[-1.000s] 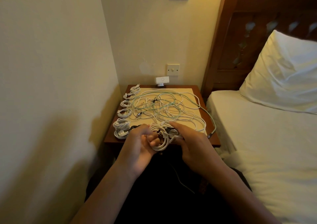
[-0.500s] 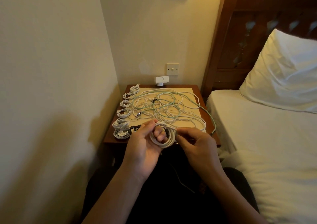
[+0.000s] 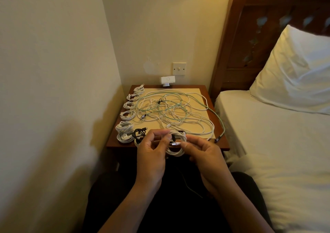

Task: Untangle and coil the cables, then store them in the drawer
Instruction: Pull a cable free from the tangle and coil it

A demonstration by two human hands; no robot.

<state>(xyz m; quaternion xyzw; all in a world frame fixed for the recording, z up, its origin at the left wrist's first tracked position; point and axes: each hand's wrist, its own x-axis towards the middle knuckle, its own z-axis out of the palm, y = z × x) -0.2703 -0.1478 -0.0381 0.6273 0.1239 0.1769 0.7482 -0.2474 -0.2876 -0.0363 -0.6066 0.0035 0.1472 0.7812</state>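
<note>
Cable coil (image 3: 175, 151): white, held between both hands just off the bench (image 3: 114, 142) front edge.
Left grip (image 3: 151, 154): fingers curled, pinching the coil's upper loops.
Right grip (image 3: 205, 154): thumb and forefinger pinching the white plug end at the coil's middle.
Tangle (image 3: 171, 111): white and green cables, loose on the beige mat (image 3: 194, 93).
Done coils (image 3: 127, 115): six white, in a row along the bench's left edge; black coil (image 3: 139, 133) beside the nearest.
Bed (image 3: 276, 134): right of bench.
</note>
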